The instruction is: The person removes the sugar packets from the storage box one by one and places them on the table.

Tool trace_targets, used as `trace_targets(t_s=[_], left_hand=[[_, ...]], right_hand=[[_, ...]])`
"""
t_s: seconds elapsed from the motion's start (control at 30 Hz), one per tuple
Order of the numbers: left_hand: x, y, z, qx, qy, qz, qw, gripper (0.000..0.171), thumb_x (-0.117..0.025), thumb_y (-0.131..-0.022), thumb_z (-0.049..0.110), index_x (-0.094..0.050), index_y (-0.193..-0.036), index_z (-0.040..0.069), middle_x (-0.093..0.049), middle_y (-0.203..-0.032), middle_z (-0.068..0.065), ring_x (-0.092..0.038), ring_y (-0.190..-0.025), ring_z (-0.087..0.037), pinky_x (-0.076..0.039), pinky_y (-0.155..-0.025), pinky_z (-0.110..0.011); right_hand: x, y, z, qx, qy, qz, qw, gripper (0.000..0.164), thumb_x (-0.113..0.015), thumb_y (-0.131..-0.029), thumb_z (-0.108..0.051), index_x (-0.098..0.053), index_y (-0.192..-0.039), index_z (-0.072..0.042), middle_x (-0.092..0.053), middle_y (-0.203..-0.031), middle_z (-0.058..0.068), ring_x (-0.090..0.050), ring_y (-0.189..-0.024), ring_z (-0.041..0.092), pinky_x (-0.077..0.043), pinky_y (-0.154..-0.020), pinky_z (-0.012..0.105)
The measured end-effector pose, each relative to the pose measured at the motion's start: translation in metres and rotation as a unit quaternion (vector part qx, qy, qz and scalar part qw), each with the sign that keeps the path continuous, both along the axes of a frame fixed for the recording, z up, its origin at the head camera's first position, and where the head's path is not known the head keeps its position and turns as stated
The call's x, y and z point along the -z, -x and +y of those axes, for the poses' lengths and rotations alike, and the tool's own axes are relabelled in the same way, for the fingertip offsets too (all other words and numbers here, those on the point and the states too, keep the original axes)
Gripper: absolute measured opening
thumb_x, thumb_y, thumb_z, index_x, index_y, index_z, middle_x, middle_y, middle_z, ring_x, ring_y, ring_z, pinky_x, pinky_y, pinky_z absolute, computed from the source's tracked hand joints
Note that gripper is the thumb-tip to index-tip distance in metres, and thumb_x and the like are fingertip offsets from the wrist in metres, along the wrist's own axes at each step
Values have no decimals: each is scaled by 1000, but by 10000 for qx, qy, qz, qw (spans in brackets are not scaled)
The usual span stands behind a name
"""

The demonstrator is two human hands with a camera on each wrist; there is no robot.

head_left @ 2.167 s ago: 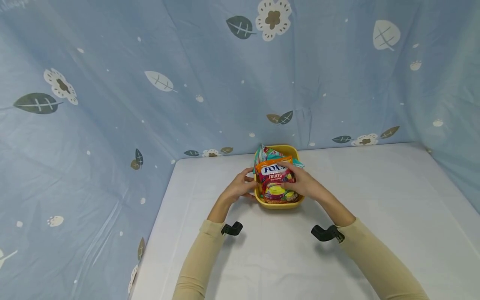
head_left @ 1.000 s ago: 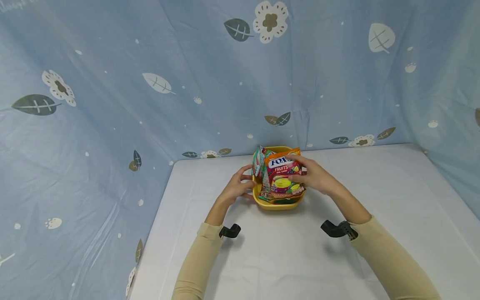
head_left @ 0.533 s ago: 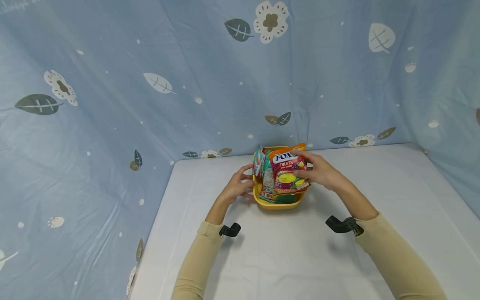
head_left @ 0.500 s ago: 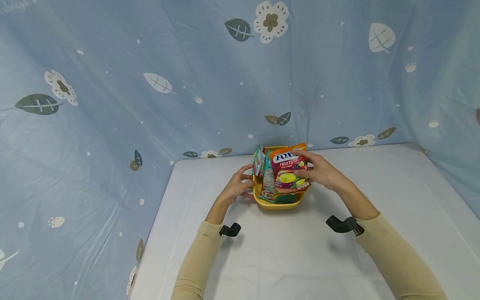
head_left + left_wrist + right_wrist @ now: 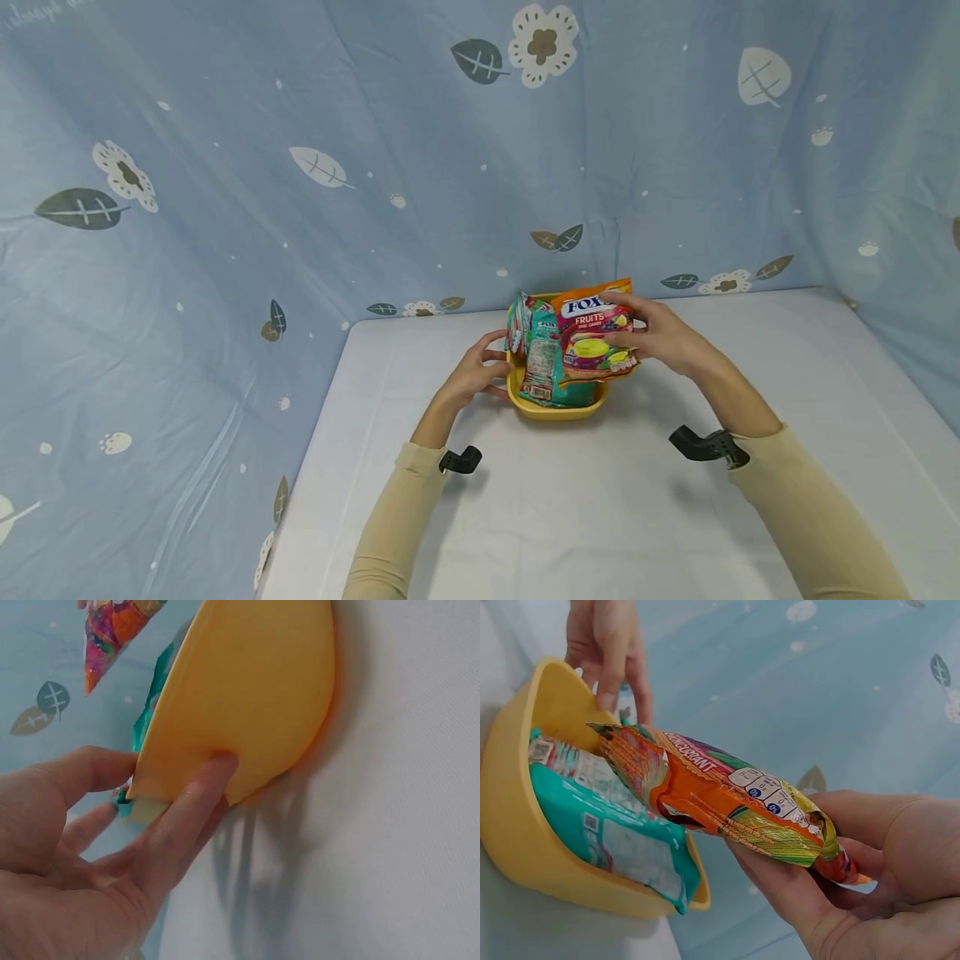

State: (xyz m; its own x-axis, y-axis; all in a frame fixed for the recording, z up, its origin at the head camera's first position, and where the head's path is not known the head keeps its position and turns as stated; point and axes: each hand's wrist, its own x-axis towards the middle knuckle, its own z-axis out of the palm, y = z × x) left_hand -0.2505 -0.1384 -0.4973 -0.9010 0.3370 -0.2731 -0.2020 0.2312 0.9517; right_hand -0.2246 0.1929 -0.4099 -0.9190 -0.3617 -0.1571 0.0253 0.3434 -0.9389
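Note:
In the head view my right hand [image 5: 670, 337] pinches an orange and red candy bag [image 5: 594, 337] marked FOX'S FRUITS by its right side. The bag is raised over the right part of a yellow plastic basket [image 5: 558, 413]. My left hand [image 5: 471, 375] holds the basket's left side; in the left wrist view one of its fingers [image 5: 187, 802] lies against the outer wall and another meets the rim. Inside the basket rests a teal packet [image 5: 600, 817], its printed side up. Another striped, shiny packet [image 5: 517, 325] leans at the back left of the basket.
The basket stands on a white-covered table [image 5: 555, 508], near its back edge. A blue cloth curtain [image 5: 420, 150] with leaf and flower prints hangs behind and along the left. Black camera mounts [image 5: 708, 446] sit on both wrists.
My right hand has lifted the candy bag up and to the right, uncovering more of the teal packet beneath. The left hand and the basket stay almost in place.

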Motion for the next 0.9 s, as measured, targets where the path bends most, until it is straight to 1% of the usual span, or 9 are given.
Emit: trace_targets(t_s=[0.13, 0.27, 0.37, 0.6, 0.73, 0.9], left_hand=[[0, 1, 1, -22, -39, -56, 10000, 68, -64, -92, 5, -38, -148, 34, -49, -134, -22, -67, -102, -37, -62, -73, -56], [-1, 1, 1, -46, 11, -76, 10000, 68, -64, -92, 5, -38, -147, 35, -50, -134, -21, -67, -103, -36, -62, -74, -57], [-1, 0, 1, -68, 40, -70, 9999, 67, -64, -92, 6, -38, -147, 35, -50, -134, -20, -67, -102, -34, -63, -73, -55], [0, 1, 0, -74, -17, -118, 9999, 67, -64, -92, 5, -40, -146, 36, -49, -135, -21, -65, -107, -36, -64, -70, -51], [0, 1, 0, -55, -26, -134, 9999, 67, -65, -92, 6, -39, -146, 36, -49, -136, -21, -64, -109, -38, -63, -72, -54], [-2, 1, -1, 37, -69, -248, 9997, 69, -64, -93, 7, -35, -150, 32, -45, -140, -23, -62, -113, -42, -60, -78, -58]], right_hand=[[-1, 0, 8, 38, -80, 54, 9999, 72, -65, -95, -27, -27, -156, -25, -37, -147, 24, -55, -115, 38, -65, -82, 39], [-2, 1, 16, 131, -206, 85, 9997, 72, -65, -95, -29, -27, -156, -26, -39, -145, 24, -57, -112, 36, -65, -81, 37], [-3, 2, 21, 211, -262, 77, 9994, 72, -66, -94, -30, -28, -155, -26, -39, -145, 23, -58, -110, 35, -65, -82, 36], [-2, 3, 33, 243, -144, 32, 9996, 75, -65, -94, -32, -25, -157, -23, -36, -146, 25, -60, -108, 29, -64, -83, 37], [-1, 3, 40, 284, -129, 32, 9995, 76, -65, -94, -33, -24, -157, -23, -35, -146, 25, -61, -106, 26, -64, -83, 36], [1, 3, 49, 367, -115, -12, 9993, 76, -64, -95, -34, -22, -158, -23, -34, -147, 26, -61, -102, 22, -64, -82, 33]])
